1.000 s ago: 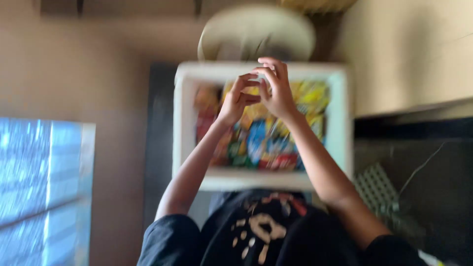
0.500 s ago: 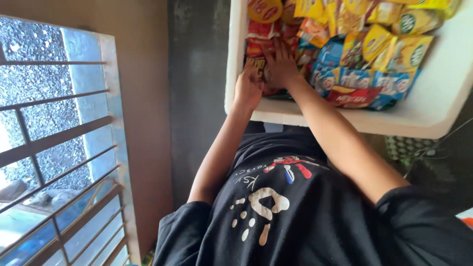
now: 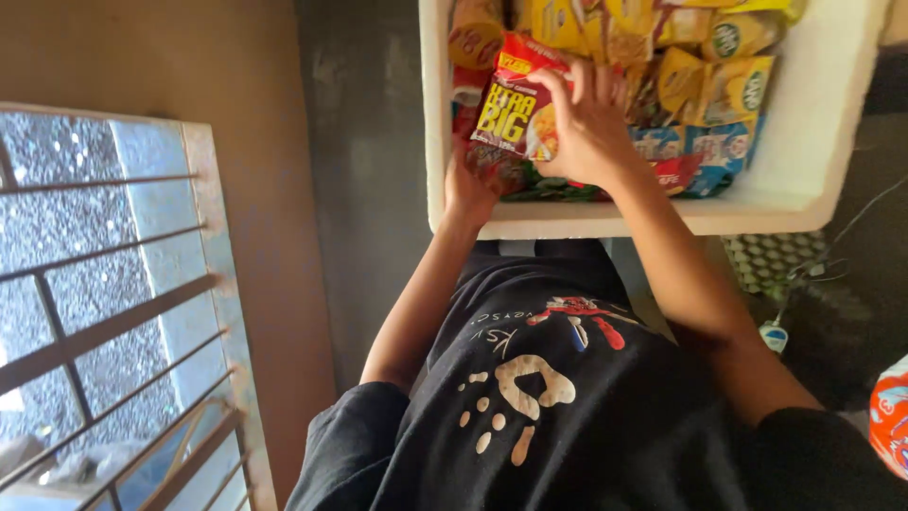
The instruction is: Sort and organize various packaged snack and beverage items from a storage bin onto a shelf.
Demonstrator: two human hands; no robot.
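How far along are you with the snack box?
Done: the white box already holds rows of yellow, blue and green packets. In hand: the right hand grips a red packet above them, and the left hand reaches in at the box's near edge. Left: the red packet is not yet set down among the others.
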